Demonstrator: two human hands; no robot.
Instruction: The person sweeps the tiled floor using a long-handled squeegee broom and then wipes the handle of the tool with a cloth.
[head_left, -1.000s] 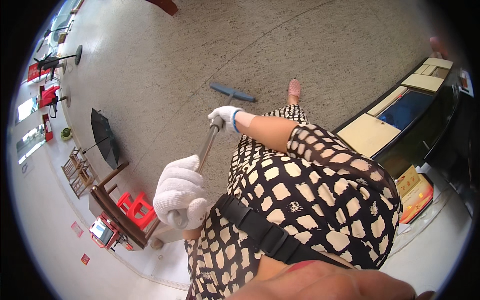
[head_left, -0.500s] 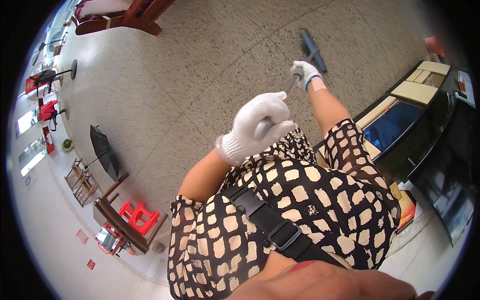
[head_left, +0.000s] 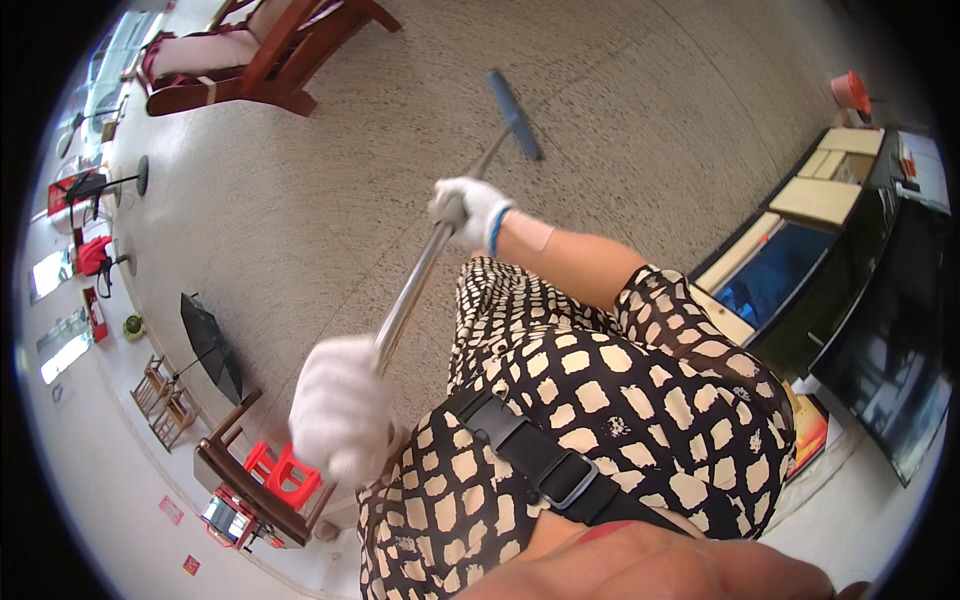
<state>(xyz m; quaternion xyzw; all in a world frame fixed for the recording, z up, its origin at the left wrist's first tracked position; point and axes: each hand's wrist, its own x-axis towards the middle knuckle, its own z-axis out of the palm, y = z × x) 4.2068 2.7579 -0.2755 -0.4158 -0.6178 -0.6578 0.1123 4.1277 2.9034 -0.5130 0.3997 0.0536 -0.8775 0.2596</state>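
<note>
1. Head view: we log two hands on one pole (head_left: 408, 295). Left hand (head_left: 343, 405), blurred, is clenched near its upper end; right hand (head_left: 480, 214) is wrapped round it farther down, at a grey sleeve (head_left: 452, 210).
2. Bar (head_left: 514, 115) at the pole's far end sits beyond the right grip, slightly to its right, apparently on the floor (head_left: 330, 180). Its underside is hidden from us.
3. Around the grips: recliner (head_left: 255, 75) ahead-left of the right one, well apart; umbrella (head_left: 212, 345) and stool (head_left: 285, 475) left of the left one; cabinet (head_left: 815, 200) right of both.
4. Technique, our judgement: left hand as pivot, right hand steering and pressing lightly; both grasps firm, wrists loose.
5. We would aim for a flat bar, even pressure and overlapping strokes.
6. Caution: wide swings could knock the recliner or cabinet; we would shorten strokes there.
</note>
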